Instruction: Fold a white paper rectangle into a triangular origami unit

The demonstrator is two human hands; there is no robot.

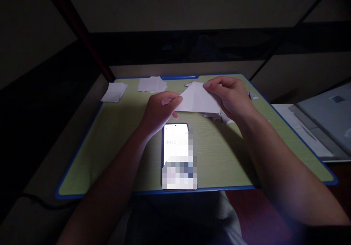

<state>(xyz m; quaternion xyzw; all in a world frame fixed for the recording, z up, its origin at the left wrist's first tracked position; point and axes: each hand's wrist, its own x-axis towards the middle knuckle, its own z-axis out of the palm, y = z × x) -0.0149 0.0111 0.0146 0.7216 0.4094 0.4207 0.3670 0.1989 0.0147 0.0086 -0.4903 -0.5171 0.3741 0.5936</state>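
A folded white paper [197, 99], roughly triangular, is held above a small green table with a blue rim [109, 135]. My left hand [160, 110] pinches its left corner with closed fingers. My right hand [233, 97] grips its right side, thumb on top near the peak. Under the paper, by my right hand, lie more crumpled white scraps [219, 118].
A lit phone [177, 150] lies on the table in front of my hands, near the front edge. Two folded white papers [114, 91] [150, 84] rest at the table's far left. A grey laptop-like object [323, 124] sits to the right, off the table. The room is dark.
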